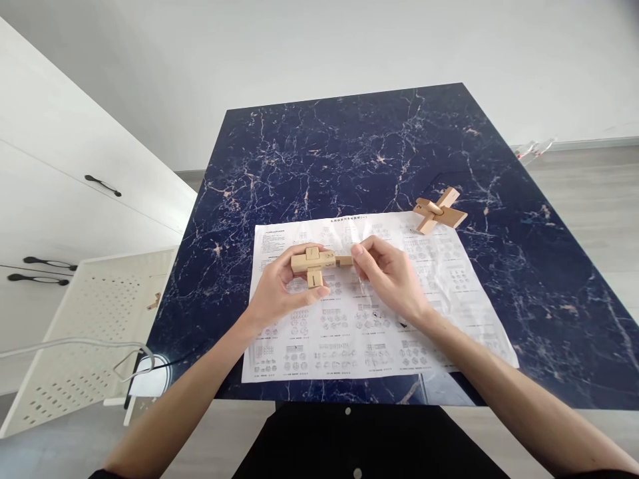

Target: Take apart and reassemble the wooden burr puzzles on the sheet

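Observation:
My left hand (282, 286) is closed around a light wooden interlocking puzzle (315, 263), held just above a printed instruction sheet (369, 332). My right hand (389, 273) pinches the end of a wooden bar (344, 261) that sticks out of the puzzle's right side. A second wooden puzzle (439, 211), assembled as a cross, lies beyond the sheet's far right corner, apart from both hands.
The sheet lies on a dark blue marbled table (349, 153). A white perforated rack (94, 319) and white cabinets with black handles (102, 185) stand to the left. A white wall is behind, grey floor to the right.

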### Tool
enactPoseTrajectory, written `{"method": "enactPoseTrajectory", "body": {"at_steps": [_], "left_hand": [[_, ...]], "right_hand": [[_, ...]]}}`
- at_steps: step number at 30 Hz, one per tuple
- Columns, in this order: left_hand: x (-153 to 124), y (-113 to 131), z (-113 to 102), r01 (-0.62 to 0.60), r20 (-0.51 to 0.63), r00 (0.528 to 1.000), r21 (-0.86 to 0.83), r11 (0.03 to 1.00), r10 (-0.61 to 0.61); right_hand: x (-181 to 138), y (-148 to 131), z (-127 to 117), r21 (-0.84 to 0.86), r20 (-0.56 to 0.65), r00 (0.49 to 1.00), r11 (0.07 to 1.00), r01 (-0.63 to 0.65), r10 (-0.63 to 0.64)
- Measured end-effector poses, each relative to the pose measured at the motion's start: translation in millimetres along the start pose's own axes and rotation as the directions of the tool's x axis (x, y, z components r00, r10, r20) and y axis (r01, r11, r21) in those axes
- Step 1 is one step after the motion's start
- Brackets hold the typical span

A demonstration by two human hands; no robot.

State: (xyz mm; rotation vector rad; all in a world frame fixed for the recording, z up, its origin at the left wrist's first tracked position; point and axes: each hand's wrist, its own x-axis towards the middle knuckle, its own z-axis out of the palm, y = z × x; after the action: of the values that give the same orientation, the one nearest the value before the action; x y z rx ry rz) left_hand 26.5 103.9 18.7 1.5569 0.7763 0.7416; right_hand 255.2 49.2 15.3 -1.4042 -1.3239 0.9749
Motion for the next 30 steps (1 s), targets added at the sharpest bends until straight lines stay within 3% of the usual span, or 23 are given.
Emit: {"method": "enactPoseTrajectory", "body": {"at_steps": [3, 7, 13, 17, 21, 26, 30], "left_hand": [[0.1, -3.9, -3.9, 0.011, -0.031, 0.999, -0.006, 1.000, -0.011], [0.6, -6.5, -5.7, 0.019, -0.045, 0.999, 0.010, 1.000, -0.018], [1.5, -4.7, -4.3, -0.012, -0.051, 0.999, 0.027, 1.000, 0.014], [0.8, -4.1, -3.5, -0.024, -0.058, 0.998, 0.045, 0.999, 0.027], [1.0, -2.1, -1.0, -0.076, -0.086, 0.993, 0.089, 0.993, 0.083], [1.8, 0.0, 1.6, -0.114, -0.071, 0.990, 0.115, 0.987, 0.123], [1.6, -0.8, 1.5, -0.122, -0.063, 0.990, 0.113, 0.986, 0.130]], "right_hand": [[1.9, 7.5, 0.5, -0.199, -0.086, 0.985, 0.972, 0.128, -0.147], [3.3, 21.4, 3.4, -0.435, -0.015, 0.955, 0.862, 0.261, -0.296], [2.1, 26.6, 6.6, -0.523, 0.066, 0.948, 0.799, 0.297, -0.310], [2.0, 19.3, 5.8, -0.396, 0.059, 0.983, 0.899, 0.185, -0.176], [1.9, 9.7, 3.1, -0.149, 0.116, 0.993, 0.989, 0.001, 0.016], [3.4, 0.7, -0.5, 0.176, 0.286, 0.955, 0.976, -0.128, 0.074], [4.0, -1.0, -2.0, 0.291, 0.350, 0.933, 0.937, -0.192, 0.082]]}}
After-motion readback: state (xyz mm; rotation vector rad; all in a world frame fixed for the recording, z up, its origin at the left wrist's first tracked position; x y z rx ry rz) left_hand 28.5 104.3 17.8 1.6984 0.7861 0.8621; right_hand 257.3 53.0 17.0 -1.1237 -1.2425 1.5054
